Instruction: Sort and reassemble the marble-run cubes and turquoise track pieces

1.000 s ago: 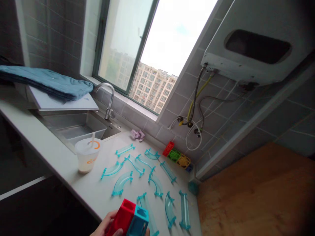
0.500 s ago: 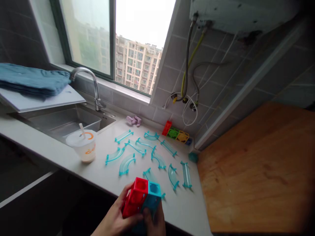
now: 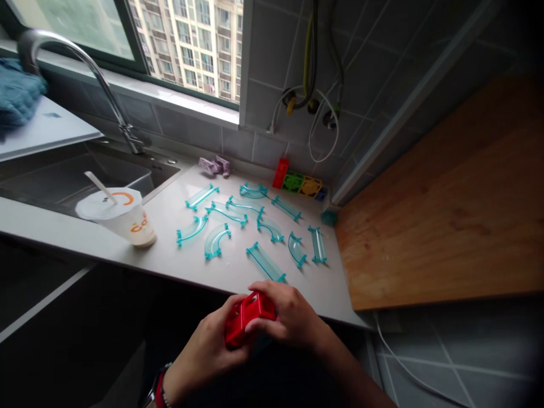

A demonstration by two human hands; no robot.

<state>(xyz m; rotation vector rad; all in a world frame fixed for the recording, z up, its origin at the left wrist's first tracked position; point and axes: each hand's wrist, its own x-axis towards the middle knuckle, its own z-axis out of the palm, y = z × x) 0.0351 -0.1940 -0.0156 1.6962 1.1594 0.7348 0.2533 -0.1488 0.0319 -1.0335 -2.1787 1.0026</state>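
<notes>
Just past the counter's front edge, both hands grip hollow red toy building blocks (image 3: 250, 317). My left hand (image 3: 208, 340) wraps the left side of the red piece. From the right, my right hand (image 3: 293, 314) has its fingers over the top and its thumb across the near face. A bit of teal shows dimly beneath the blocks; the rest there is hidden by the hands. Closest to them on the counter lies a straight, clear teal track piece (image 3: 267, 263). Several more teal tracks, such as a curved one (image 3: 216, 242), are spread behind it.
A drink cup with a straw (image 3: 119, 215) stands left, beside the sink (image 3: 164, 180) and faucet (image 3: 113, 96). Red, green and yellow blocks (image 3: 293, 181) line the wall near a crumpled lilac item (image 3: 215, 166). A wooden board (image 3: 442, 226) borders the right side.
The view has tipped down and shifted right. The blocks have been turned so red faces up and the teal block is mostly covered. My right hand has moved onto the red piece's top.
</notes>
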